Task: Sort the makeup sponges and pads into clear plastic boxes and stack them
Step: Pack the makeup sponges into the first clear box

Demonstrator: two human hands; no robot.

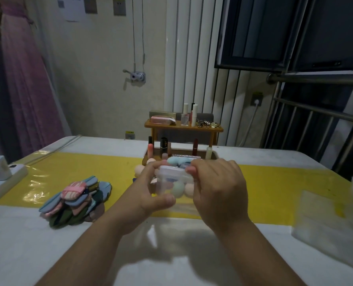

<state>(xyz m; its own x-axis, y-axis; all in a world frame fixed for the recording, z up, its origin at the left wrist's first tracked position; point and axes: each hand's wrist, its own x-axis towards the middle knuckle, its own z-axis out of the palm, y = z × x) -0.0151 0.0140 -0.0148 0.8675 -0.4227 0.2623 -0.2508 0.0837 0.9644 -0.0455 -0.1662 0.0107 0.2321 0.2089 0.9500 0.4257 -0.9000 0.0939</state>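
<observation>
Left hand (148,195) and right hand (218,190) grip blurred clear box (171,177); sponges (178,188) inside partly hidden

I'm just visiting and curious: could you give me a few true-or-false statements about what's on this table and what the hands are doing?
1. The left hand and the right hand both grip the clear box. True.
2. The clear box is empty. False: a green sponge and a peach sponge show inside it.
3. A pile of pads lies on the table, left of the hands. True.
4. The wooden shelf behind is bare. False: bottles stand on it.
</observation>
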